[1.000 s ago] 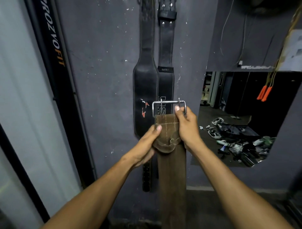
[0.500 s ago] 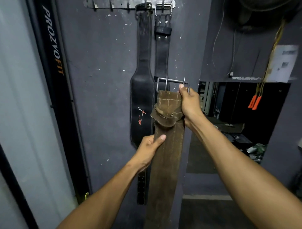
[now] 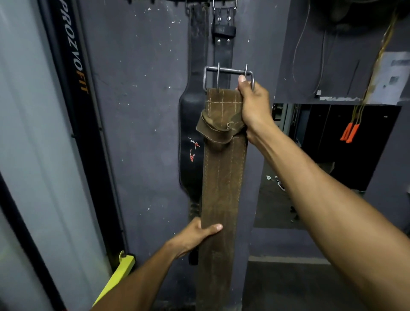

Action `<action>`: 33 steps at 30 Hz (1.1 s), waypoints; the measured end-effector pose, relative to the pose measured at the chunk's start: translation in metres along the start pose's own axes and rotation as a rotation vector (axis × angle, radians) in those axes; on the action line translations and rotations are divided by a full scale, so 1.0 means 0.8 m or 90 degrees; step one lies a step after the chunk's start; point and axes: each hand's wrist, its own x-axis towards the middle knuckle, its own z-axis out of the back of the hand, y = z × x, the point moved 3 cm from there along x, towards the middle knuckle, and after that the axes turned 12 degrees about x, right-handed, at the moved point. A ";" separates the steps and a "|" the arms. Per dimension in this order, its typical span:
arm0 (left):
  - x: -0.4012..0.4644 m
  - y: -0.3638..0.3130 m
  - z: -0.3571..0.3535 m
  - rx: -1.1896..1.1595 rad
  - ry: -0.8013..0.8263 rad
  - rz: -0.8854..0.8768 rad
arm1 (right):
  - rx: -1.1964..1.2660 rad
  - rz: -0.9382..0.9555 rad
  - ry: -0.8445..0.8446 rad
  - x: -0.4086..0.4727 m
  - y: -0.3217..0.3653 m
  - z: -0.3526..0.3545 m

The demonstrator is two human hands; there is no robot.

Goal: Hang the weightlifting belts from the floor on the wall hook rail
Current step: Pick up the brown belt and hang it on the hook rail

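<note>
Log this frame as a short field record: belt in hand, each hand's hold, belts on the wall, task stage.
belt in hand: brown belt, hanging vertical, buckle on top
right hand: grips the belt top beside the buckle
left hand: holds the strap lower down
on wall: two black belts, tops at the frame's upper edge
stage: brown belt not yet hooked

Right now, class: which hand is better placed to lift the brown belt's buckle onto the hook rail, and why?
Right. The right hand grips the brown belt beside its buckle, nearest the hook rail; the left hand holds the strap far lower.
</note>
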 end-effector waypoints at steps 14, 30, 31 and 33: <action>0.006 -0.222 0.063 -0.220 -0.077 -0.265 | -0.052 -0.104 -0.011 -0.020 -0.090 0.040; 0.031 -0.280 0.089 -0.355 -0.279 -0.296 | -0.050 -0.013 0.141 -0.104 -0.177 0.081; 0.032 -0.280 0.087 -0.351 -0.284 -0.297 | -0.043 -0.003 0.131 -0.103 -0.179 0.083; 0.032 -0.283 0.084 -0.344 -0.281 -0.312 | -0.010 -0.013 0.139 -0.103 -0.185 0.090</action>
